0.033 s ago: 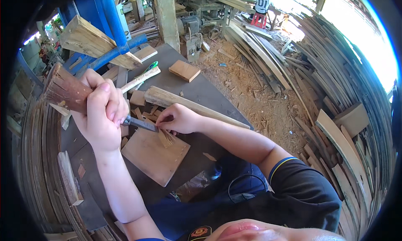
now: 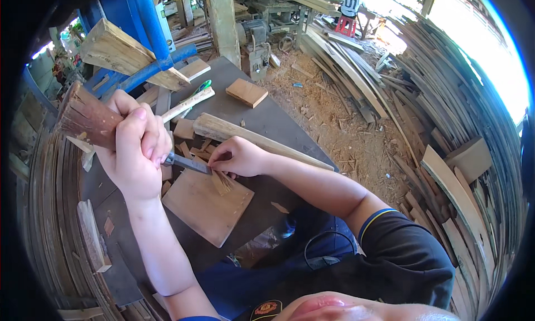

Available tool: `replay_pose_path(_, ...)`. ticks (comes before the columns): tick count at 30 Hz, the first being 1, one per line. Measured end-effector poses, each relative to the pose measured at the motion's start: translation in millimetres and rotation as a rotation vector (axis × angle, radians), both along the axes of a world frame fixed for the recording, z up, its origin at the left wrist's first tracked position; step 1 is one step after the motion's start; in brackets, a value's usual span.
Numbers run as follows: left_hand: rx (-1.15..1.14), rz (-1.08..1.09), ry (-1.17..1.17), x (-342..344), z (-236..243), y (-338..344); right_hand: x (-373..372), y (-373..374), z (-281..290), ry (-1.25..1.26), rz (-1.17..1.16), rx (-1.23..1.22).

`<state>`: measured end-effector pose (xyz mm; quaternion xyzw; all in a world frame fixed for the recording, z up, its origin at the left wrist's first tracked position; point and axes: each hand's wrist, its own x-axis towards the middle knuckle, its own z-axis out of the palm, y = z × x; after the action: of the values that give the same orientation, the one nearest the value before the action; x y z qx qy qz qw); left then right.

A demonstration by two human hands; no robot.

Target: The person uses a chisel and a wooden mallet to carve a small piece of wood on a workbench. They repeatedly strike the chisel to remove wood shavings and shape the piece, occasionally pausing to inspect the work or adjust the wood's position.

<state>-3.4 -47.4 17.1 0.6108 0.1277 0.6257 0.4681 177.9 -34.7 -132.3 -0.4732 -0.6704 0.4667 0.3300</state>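
Note:
My left hand (image 2: 136, 134) is closed around the thick brown wooden handle (image 2: 92, 119) of a chisel. The narrow metal blade (image 2: 192, 163) slants down and right from the fist, its tip end beside my right fingers. With thumb and fingertips pinched, my right hand (image 2: 242, 156) holds a small thin piece of wood (image 2: 222, 184) over the upper part of a flat wooden board (image 2: 209, 209). Blade and piece meet or nearly meet there; the exact contact is hidden by the fingers. Several small wood offcuts (image 2: 198, 151) lie just beyond the blade.
The dark tabletop (image 2: 223, 106) also carries a long wood strip (image 2: 256, 140), a brown block (image 2: 247, 92) and a green-and-pale-handled tool (image 2: 192, 100). A blue metal frame (image 2: 153, 31) with a timber stands far left. Stacked planks (image 2: 451, 87) line the right; a person (image 2: 350, 6) sits far back.

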Motion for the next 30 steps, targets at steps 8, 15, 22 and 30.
replay_pose_path(8,0.001,0.056,0.022,1,3,-3,-3,2,-6,0.03,0.005,0.003)
replay_pose_path(15,0.03,-0.021,0.074,-4,5,0,-2,1,-3,0.0,-0.05,-0.025)
replay_pose_path(22,0.003,-0.018,0.116,-5,5,-2,-3,-1,3,0.026,-0.078,-0.1)
replay_pose_path(30,0.009,-0.053,0.113,-10,6,4,-4,1,-2,-0.007,-0.09,-0.078)
